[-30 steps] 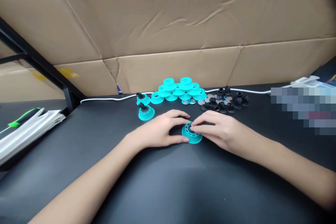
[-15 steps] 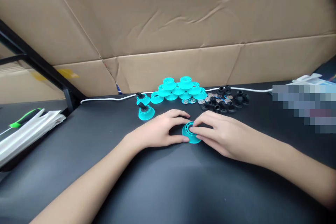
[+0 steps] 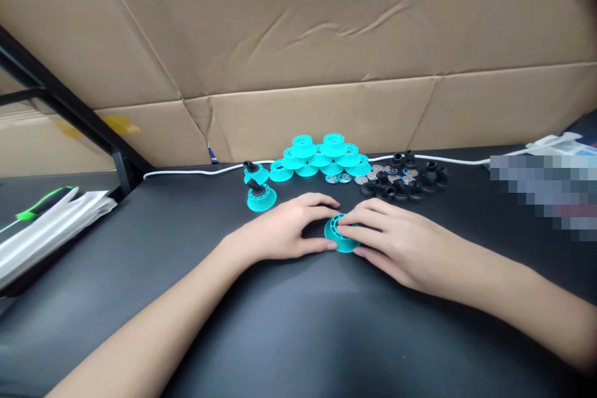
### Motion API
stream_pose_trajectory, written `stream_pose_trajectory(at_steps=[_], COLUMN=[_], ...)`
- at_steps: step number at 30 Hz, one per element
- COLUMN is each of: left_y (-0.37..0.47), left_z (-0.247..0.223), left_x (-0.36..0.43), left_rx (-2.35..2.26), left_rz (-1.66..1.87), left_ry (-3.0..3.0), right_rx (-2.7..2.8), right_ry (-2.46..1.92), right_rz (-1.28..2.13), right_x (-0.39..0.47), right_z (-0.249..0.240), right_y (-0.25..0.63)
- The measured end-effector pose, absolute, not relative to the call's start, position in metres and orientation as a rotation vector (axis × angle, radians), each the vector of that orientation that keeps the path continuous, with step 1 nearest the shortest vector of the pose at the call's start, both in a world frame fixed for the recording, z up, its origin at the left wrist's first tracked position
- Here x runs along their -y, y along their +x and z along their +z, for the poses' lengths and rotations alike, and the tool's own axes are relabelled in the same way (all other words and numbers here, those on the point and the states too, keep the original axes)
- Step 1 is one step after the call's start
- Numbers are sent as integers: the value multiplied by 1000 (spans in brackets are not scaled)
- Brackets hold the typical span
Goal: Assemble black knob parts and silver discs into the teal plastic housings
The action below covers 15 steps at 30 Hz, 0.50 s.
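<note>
A turquoise ring-topped cone [image 3: 344, 245] rests on the black table between both hands. My left hand [image 3: 298, 227] grips its left side, thumb at the front and fingers behind. My right hand [image 3: 392, 236] is on its right side, with fingertips over the top opening, which they partly hide. Behind my left hand stand two turquoise cones with black pieces in their tops, the nearer one [image 3: 262, 198] and the farther one [image 3: 254, 172]. Farther back, several turquoise cones [image 3: 306, 165] are piled up beside round silvery discs [image 3: 344, 178] and several black fittings [image 3: 431, 175].
A white cable [image 3: 200, 172] runs along the table's back edge before a cardboard wall [image 3: 317, 43]. At the left lie a green-and-black screwdriver [image 3: 46, 203] and white packets [image 3: 56, 233], near a black metal frame [image 3: 74, 112]. A clear plastic box [image 3: 559, 144] sits at the right.
My right thumb has moved away from the cone's opening toward its lower right edge, and the right fingers are a little more spread. My left hand keeps its hold. The view has shifted slightly.
</note>
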<state>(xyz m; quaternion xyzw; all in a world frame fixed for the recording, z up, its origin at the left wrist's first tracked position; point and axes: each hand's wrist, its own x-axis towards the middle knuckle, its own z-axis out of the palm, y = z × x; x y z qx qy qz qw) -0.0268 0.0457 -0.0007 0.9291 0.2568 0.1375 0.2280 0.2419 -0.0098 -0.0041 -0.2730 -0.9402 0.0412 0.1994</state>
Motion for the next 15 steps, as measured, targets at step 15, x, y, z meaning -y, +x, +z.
stream_pose_trajectory(at_steps=[15], left_y=[-28], left_z=[3], left_x=[-50], left_rx=[-748], left_rz=[444], left_ry=[2535], right_rx=[2441], right_ry=[-760], right_rz=[305], right_x=[-9], right_z=[-19], right_y=[255])
